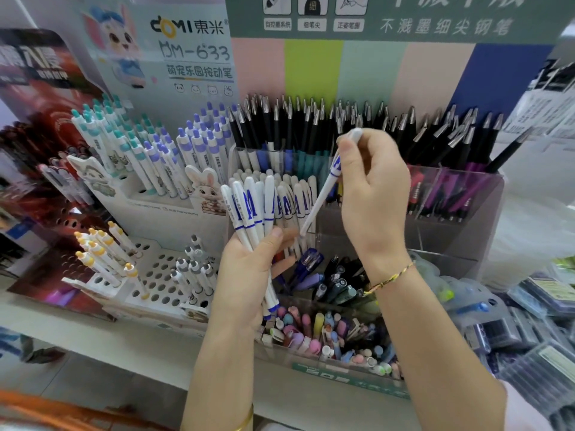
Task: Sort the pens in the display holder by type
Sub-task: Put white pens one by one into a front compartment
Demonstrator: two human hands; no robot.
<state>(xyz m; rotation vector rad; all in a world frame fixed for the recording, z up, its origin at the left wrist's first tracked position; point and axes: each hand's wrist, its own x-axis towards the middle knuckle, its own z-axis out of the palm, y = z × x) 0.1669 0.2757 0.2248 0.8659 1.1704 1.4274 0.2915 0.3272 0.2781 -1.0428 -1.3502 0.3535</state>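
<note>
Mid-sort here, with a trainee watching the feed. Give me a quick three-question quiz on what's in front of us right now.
1. Multiple choice: which hand grips the bundle of white pens? A) left hand B) right hand C) neither
2. True or false: the right hand holds nothing.
3. Fill in: the single pen in the right hand is white with ___ markings.
Key: 1 A; 2 false; 3 blue.
</note>
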